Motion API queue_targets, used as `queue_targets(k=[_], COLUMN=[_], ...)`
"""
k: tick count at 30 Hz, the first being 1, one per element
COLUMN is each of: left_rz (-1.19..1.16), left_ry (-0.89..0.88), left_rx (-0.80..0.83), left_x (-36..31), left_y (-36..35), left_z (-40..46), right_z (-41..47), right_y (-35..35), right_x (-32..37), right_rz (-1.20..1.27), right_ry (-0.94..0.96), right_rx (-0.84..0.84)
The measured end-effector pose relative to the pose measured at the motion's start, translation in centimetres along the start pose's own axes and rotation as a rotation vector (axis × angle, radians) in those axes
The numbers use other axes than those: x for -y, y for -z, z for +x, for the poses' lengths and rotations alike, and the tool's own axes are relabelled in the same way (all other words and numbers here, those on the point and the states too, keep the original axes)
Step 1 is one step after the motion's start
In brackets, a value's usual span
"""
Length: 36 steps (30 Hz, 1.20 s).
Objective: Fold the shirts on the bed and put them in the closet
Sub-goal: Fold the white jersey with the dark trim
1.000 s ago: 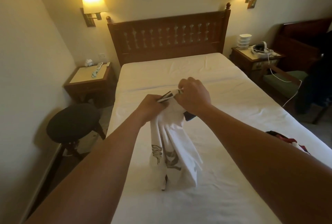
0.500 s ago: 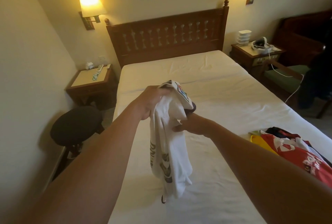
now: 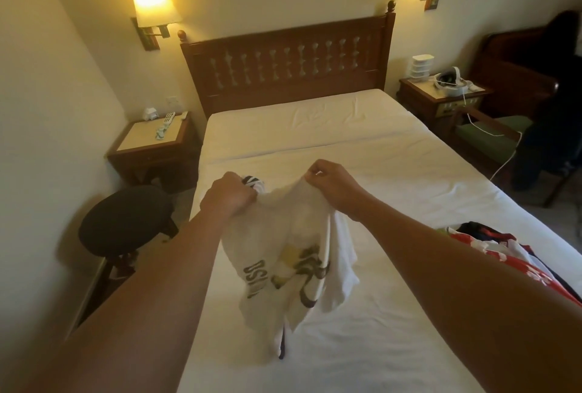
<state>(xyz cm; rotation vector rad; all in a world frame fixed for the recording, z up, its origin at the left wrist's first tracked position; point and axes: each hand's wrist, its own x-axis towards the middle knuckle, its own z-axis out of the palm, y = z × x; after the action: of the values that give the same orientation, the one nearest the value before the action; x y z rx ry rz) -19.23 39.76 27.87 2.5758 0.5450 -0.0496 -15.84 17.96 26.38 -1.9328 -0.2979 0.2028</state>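
Two hands hold one white shirt [image 3: 293, 254] up over the middle of the bed [image 3: 393, 191], and the whole next move hangs on the line between them. The left hand [image 3: 228, 195] has its fingers curled tight round a bunched corner with a dark striped trim; the right hand [image 3: 332, 181] pinches the top edge a little farther up the bed and to the right. The cloth sags between the two grips and hangs down from them toward the near end of the bed, so its long axis runs from the hands down toward the person, with the print facing up and its lowest tip just about at the sheet.

Neither hand looks clearly nearer to the shirt; both are on it. I would judge the shirt needs spreading sideways and laying flat on the bare sheet beyond it.

More shirts [image 3: 491, 251] lie heaped at the right edge, well apart. No closet is in sight.
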Motion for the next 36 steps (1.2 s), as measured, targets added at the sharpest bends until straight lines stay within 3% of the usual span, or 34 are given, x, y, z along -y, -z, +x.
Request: queue_targets(k=[3,7,8,13,17,21,28,36], left_rz=[0.145,-0.477,-0.531,-0.574,-0.569,-0.51,-0.061,0.297], left_ry=[-0.057,-0.16,-0.178,-0.283,-0.345,-0.38,-0.539,-0.503], left_rx=[0.001,0.359,0.427,0.304,0.28,0.205,0.103,0.118], left_x=[-1.0,-3.2,-3.4,-4.4,-5.9,-6.8,-4.9,-3.2], left_y=[-0.6,-1.3,-1.6,-1.4,-1.3,-1.4,-1.6,-1.1], left_z=[-0.6,-1.1,-0.9,-0.7,-1.0,-1.0,0.2,0.0], right_z=[0.1,0.4,0.4,0.0,-1.0,-2.2,-2.7,-3.8], right_y=[0.2,0.7,1.0,3.0,3.4,3.9,7.1,8.9], right_x=[1.2,2.9,3.2,2.8,-0.5,-5.2,-7.4,-8.2], right_rz=[-0.042,-0.072,-0.078,-0.086,-0.269,-0.576,-0.854,-0.899], right_ry=[0.044,0.085,0.09,0.01,-0.138,-0.206,-0.161,-0.2], right_rx=[0.04,0.118,0.13,0.138,0.31,0.329,0.145,-0.147])
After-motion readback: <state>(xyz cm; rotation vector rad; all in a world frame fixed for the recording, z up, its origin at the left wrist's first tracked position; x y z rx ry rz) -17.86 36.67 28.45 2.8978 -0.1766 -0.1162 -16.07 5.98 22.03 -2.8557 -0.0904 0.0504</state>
